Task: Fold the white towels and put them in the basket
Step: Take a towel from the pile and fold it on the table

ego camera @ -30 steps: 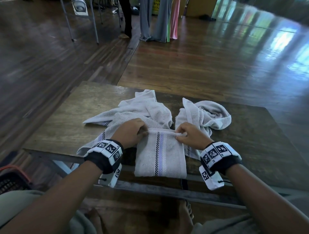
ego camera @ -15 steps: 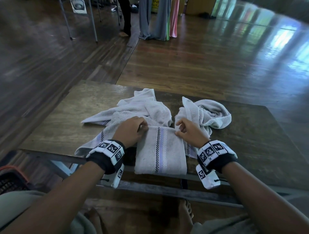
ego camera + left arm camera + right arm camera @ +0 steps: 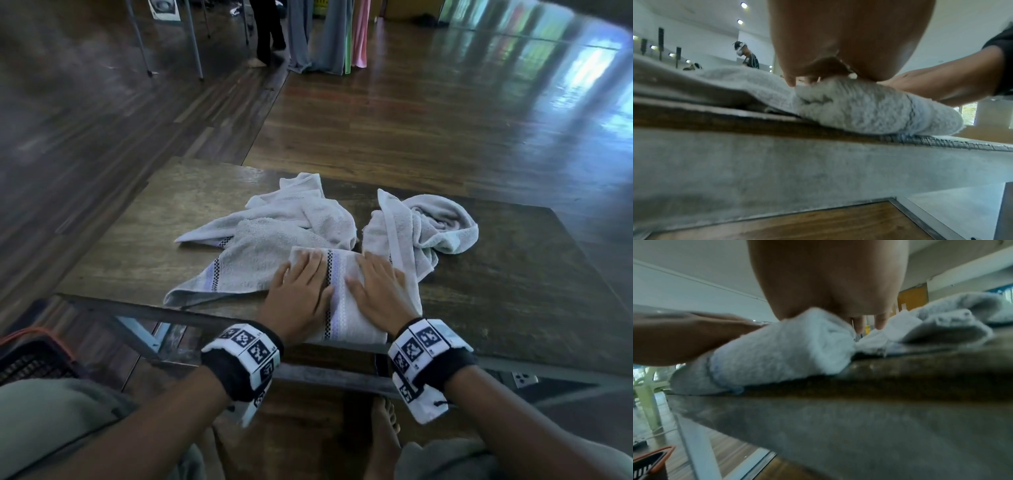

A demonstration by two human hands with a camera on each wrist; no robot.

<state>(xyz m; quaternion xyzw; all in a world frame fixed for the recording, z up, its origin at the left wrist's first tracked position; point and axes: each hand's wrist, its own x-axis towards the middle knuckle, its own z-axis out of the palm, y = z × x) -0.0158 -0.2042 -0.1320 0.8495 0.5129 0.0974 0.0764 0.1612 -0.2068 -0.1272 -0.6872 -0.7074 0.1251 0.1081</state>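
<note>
Both hands lie flat, fingers straight, pressing the folded towel (image 3: 337, 301) at the tabletop's (image 3: 513, 291) near edge: left hand (image 3: 299, 291), right hand (image 3: 378, 291). Its long axis runs away from the person. Basket (image 3: 30, 356) sits low on the left, so the left hand is nearer for the drop.

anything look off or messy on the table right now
Nothing damaged or spilled. Both the left hand and right hand press flat on the folded towel at the table edge. Two more towels, left and right, lie crumpled, unfolded.
</note>
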